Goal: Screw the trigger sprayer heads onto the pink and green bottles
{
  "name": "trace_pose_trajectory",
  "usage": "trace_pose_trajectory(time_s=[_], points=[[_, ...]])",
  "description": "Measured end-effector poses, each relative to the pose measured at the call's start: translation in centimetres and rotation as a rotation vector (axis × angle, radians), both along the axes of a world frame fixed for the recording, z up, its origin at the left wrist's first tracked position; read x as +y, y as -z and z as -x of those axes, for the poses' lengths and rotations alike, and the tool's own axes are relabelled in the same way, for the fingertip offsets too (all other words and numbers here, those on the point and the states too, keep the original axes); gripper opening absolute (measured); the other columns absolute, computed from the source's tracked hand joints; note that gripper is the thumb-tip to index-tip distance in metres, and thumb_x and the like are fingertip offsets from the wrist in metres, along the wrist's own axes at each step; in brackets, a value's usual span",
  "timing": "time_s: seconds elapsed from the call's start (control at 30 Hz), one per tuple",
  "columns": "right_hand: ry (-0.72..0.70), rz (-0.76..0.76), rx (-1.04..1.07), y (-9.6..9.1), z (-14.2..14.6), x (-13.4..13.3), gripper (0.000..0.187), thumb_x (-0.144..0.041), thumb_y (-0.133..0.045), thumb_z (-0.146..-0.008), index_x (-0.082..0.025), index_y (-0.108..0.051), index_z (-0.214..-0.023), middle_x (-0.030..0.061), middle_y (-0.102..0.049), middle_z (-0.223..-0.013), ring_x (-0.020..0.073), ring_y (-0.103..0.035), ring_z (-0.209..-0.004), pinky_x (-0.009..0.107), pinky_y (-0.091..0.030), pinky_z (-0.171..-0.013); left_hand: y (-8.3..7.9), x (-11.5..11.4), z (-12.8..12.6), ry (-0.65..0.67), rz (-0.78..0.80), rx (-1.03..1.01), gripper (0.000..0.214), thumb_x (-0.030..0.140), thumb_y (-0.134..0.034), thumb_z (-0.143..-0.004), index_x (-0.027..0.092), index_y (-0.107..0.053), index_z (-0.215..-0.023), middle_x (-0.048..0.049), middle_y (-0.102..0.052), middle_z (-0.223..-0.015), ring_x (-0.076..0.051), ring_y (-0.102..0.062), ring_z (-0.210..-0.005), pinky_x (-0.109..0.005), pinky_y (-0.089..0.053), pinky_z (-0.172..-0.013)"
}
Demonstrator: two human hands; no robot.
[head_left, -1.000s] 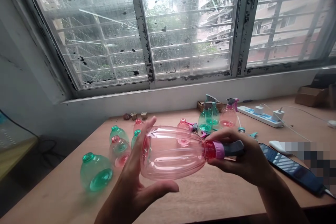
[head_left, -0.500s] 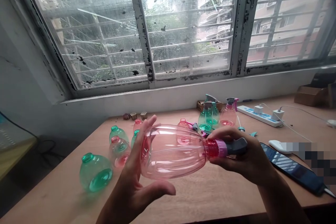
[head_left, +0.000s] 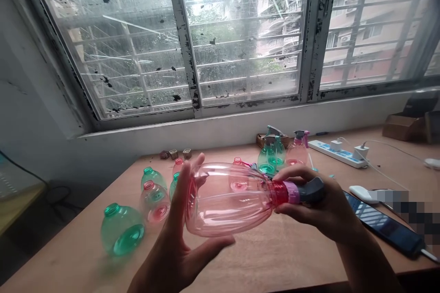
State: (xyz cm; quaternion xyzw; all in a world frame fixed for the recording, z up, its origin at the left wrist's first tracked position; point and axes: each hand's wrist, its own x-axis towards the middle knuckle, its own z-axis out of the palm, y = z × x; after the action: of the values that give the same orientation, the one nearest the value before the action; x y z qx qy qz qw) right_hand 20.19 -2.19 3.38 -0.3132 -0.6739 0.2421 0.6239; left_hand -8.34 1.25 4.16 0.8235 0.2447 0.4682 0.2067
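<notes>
No writing is legible on the pink bottle [head_left: 228, 199] — it lies sideways above the table [head_left: 275, 256], its base cupped in the left hand [head_left: 178, 238], the right hand [head_left: 318, 208] clamped around its sprayer [head_left: 304, 191].

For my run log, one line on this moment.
left hand: cups base of clear pink plastic bottle | right hand: grips grey plastic spray head | bottle: horizontal

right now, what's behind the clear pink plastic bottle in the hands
Through the clear pink plastic bottle, held sideways by the left hand and right hand, a small pink bottle on the wooden table shows. The left palm covers the rest.
</notes>
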Motion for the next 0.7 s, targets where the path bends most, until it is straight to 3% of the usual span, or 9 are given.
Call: trace_pose_trajectory(time_s=[0.1,0.17,0.27,0.37,0.47,0.53,0.6,0.7], points=[[0.023,0.002,-0.007,0.0,-0.1,-0.3,0.038,-0.016,-0.091,-0.076,-0.030,-0.072,-0.106,-0.0011,-0.073,-0.085,0.0130,-0.060,-0.062,0.020,-0.049,-0.054,0.0,0.0,-0.7,0.012,0.020,-0.057,0.111,0.057,-0.081,-0.079,0.038,-0.012,-0.164,-0.0075,-0.022,-0.172,-0.040,-0.029,-0.154,-0.058,-0.028,-0.125],[0.025,0.008,0.008,-0.1,-0.1,-0.3,0.037,-0.016,-0.091,-0.075,-0.029,-0.073,-0.105,-0.0008,-0.072,-0.083,0.0125,-0.059,-0.059,0.020,-0.048,-0.051,-0.1,0.1,-1.1,-0.007,0.011,-0.087,0.106,0.058,-0.082,-0.078,0.036,-0.022,-0.163,-0.0084,-0.026,-0.171,-0.041,-0.031,-0.153,-0.058,-0.030,-0.125],[-0.010,0.027,0.038,-0.1,-0.2,-0.3,0.033,-0.021,-0.091,-0.076,-0.026,-0.073,-0.104,0.0019,-0.073,-0.087,0.0123,-0.058,-0.055,0.021,-0.048,-0.047,-0.2,0.6,-1.1,-0.008,-0.102,-0.083,0.105,0.039,-0.088,-0.078,0.040,-0.024,-0.161,-0.0066,-0.029,-0.170,-0.039,-0.037,-0.151,-0.056,-0.037,-0.122],[-0.061,0.053,0.046,-0.3,-0.3,-0.2,0.030,-0.028,-0.090,-0.079,-0.026,-0.074,-0.104,0.0020,-0.073,-0.083,0.0128,-0.059,-0.052,0.021,-0.047,-0.044,-0.2,1.0,-0.6,0.042,-0.267,-0.065,0.097,0.015,-0.074,-0.091,0.049,-0.017,-0.160,-0.0016,-0.026,-0.171,-0.033,-0.038,-0.151,-0.057,-0.034,-0.123],[-0.074,0.052,-0.009,-0.4,-0.2,-0.1,0.029,-0.027,-0.089,-0.080,-0.028,-0.073,-0.105,0.0001,-0.071,-0.078,0.0131,-0.059,-0.051,0.021,-0.048,-0.044,0.0,1.1,-0.1,0.037,-0.287,-0.023,0.095,0.007,-0.064,-0.095,0.047,-0.010,-0.161,-0.0025,-0.022,-0.172,-0.031,-0.036,-0.152,-0.056,-0.033,-0.123],[-0.055,0.035,-0.047,-0.4,-0.2,0.0,0.030,-0.024,-0.088,-0.080,-0.029,-0.073,-0.105,0.0001,-0.072,-0.080,0.0134,-0.059,-0.053,0.021,-0.048,-0.045,0.2,1.0,0.2,0.015,-0.236,0.008,0.102,0.016,-0.073,-0.092,0.045,-0.004,-0.162,-0.0048,-0.019,-0.173,-0.033,-0.031,-0.154,-0.056,-0.033,-0.124],[-0.024,0.010,-0.060,-0.3,-0.1,0.0,0.032,-0.022,-0.089,-0.080,-0.030,-0.072,-0.106,0.0005,-0.072,-0.084,0.0138,-0.060,-0.057,0.021,-0.048,-0.048,0.2,0.8,0.3,-0.016,-0.165,0.037,0.114,0.038,-0.084,-0.083,0.039,-0.003,-0.164,-0.0082,-0.017,-0.173,-0.037,-0.026,-0.156,-0.055,-0.032,-0.125],[0.023,-0.019,-0.070,-0.1,0.0,-0.1,0.037,-0.019,-0.090,-0.078,-0.032,-0.071,-0.107,-0.0007,-0.072,-0.088,0.0135,-0.061,-0.062,0.020,-0.049,-0.053,0.1,0.5,0.4,-0.046,-0.085,0.063,0.119,0.066,-0.079,-0.073,0.031,-0.012,-0.165,-0.0108,-0.013,-0.174,-0.040,-0.026,-0.155,-0.053,-0.028,-0.127]])
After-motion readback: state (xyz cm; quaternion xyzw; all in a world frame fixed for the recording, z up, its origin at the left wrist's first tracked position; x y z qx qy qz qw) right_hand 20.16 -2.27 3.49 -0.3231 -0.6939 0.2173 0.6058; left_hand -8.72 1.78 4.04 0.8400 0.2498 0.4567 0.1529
